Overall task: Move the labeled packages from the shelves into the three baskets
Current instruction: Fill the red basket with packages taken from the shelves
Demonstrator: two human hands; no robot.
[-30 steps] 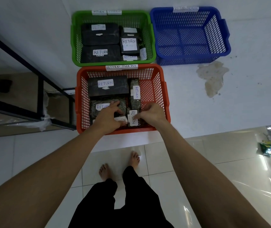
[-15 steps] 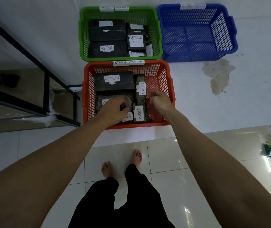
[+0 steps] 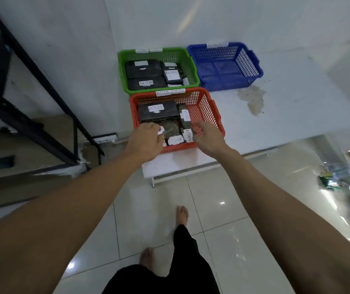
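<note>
Both hands hover over the orange basket (image 3: 216,115) of labelled packages (image 3: 159,110); left hand (image 3: 146,141) and right hand (image 3: 207,139) hang relaxed, grasping nothing.

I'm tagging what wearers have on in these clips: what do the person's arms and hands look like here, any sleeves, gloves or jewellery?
Both forearms are bare as far as the frame shows, with no sleeve in view. The left hand and right hand wear no gloves, and no ring, watch or bracelet shows. Lower down, black trousers and bare feet appear.
</note>
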